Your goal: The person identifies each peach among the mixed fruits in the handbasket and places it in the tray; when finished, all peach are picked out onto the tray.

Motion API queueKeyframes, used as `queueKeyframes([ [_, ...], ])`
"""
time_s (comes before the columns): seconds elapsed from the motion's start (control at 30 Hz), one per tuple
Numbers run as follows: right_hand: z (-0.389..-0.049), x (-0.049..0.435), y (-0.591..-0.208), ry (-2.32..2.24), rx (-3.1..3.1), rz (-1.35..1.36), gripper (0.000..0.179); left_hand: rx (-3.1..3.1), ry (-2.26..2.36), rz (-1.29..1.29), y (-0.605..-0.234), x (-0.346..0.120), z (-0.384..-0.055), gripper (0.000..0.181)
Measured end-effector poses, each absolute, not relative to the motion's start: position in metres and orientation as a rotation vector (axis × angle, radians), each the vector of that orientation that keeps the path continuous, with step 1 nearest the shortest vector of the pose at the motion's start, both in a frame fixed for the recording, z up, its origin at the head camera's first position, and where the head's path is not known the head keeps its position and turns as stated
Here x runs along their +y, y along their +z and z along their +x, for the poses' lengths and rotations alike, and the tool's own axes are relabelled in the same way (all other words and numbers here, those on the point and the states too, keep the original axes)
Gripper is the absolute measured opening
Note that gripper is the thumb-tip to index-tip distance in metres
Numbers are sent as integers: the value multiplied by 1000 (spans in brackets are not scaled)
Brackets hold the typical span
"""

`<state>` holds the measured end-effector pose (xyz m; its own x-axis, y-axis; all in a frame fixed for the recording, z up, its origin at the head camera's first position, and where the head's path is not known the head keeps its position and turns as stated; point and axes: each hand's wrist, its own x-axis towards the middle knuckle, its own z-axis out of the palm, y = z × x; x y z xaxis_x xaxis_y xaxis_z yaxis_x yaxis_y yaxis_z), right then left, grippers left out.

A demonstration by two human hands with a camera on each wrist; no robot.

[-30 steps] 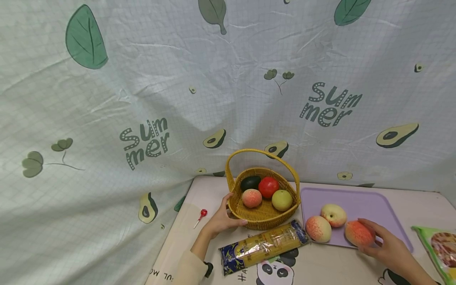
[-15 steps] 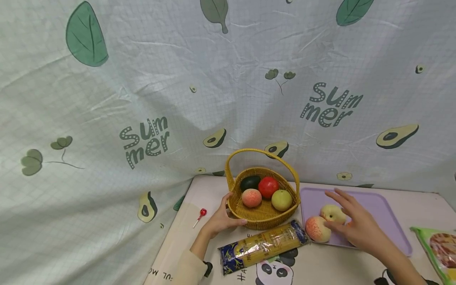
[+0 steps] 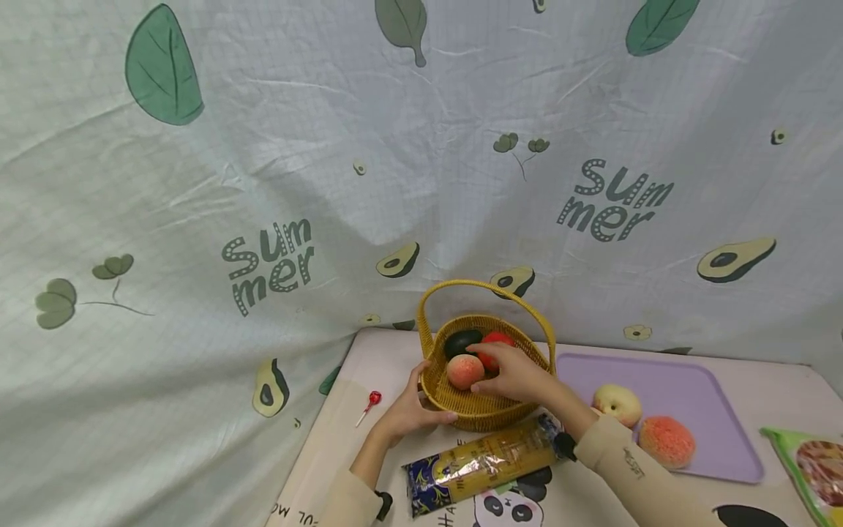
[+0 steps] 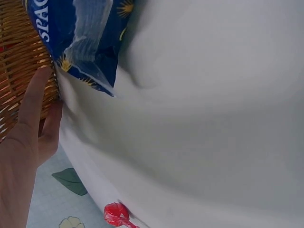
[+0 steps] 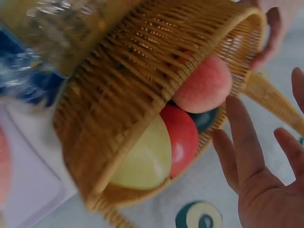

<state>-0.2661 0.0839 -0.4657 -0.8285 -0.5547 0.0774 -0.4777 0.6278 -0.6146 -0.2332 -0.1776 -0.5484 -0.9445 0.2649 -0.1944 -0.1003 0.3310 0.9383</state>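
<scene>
A yellow wicker basket point(image 3: 484, 419) stands near the back of the table. In it lie a peach point(image 3: 465, 372), a dark green oval fruit point(image 3: 462, 342), a red round fruit point(image 5: 180, 137) and a yellow-green round fruit point(image 5: 145, 159), the last hidden in the head view. My left hand point(image 3: 410, 416) holds the basket's left end, thumb along the front and fingers at the side. Above the basket is my right hand point(image 3: 512, 372), fingers spread beside the peach. The right wrist view shows nothing between those fingers.
A purple tray point(image 3: 698, 380) to the right bears a pale peach point(image 3: 617, 405), a redder peach point(image 3: 667, 441) and another mostly behind my right forearm. A spaghetti packet point(image 3: 487, 462) lies before the basket. A red lollipop point(image 3: 374, 399) is left; a green food packet point(image 3: 810, 465) is far right.
My right hand has let go of the redder peach on the tray and moved left, across the tray, to above the basket. My left hand has stayed at the basket.
</scene>
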Motion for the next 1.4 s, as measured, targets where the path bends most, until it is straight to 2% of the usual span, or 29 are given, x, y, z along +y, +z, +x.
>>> queueKeyframes([
  [0.2,-287,53,-482,-821,2750,-818,60,2267,1658,167,-548,-177,-232,119],
  [0.47,-298,28,-496,-794,2730,-692,55,2284,1651,162,-548,-180,-234,118],
  [0.7,-295,19,-513,-846,2817,-690,56,2268,1658,172,-549,-181,-234,118],
  [1.0,-292,17,-524,-904,2944,-749,39,2272,1653,170,-546,-179,-233,118],
  [1.4,-287,22,-527,-1063,2952,-818,40,2266,1656,165,-547,-179,-234,117],
])
